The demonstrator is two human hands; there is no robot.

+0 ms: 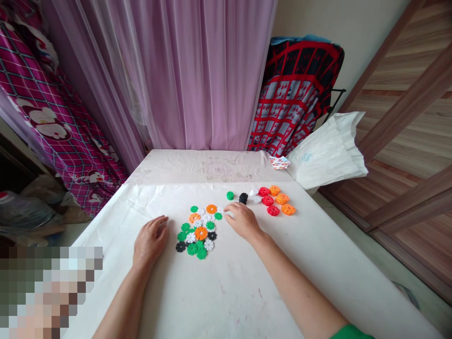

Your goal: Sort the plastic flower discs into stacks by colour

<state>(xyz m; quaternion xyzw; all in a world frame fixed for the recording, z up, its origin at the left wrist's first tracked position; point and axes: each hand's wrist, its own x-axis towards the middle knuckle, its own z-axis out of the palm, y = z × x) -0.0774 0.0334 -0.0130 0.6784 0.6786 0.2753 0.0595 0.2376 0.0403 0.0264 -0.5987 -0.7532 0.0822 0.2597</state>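
Note:
Flat notched plastic discs lie in a loose pile on the table, among them an orange disc (pixel 201 233), a green disc (pixel 191 248), a black disc (pixel 181 246) and a white disc (pixel 209 245). My right hand (pixel 243 221) reaches to the pile's right upper edge. Its thumb and fingers close at another white disc (pixel 221 211), though the grip is small and partly hidden. Left of the pile, my left hand (pixel 150 240) rests on the table, fingers slightly bent and holding nothing. Beyond my right hand are red stacks (pixel 267 201), orange stacks (pixel 282 198), a black stack (pixel 243 197), white pieces (pixel 254 195) and a green stack (pixel 230 195).
A white cloth covers the table (pixel 219 292). At its far right corner stand a small patterned paper box (pixel 279 163) and a white bag (pixel 328 153). Purple curtains (pixel 205 75) hang behind. A cloth-covered chair (pixel 289 94) and a wooden wardrobe (pixel 406 141) are at the right.

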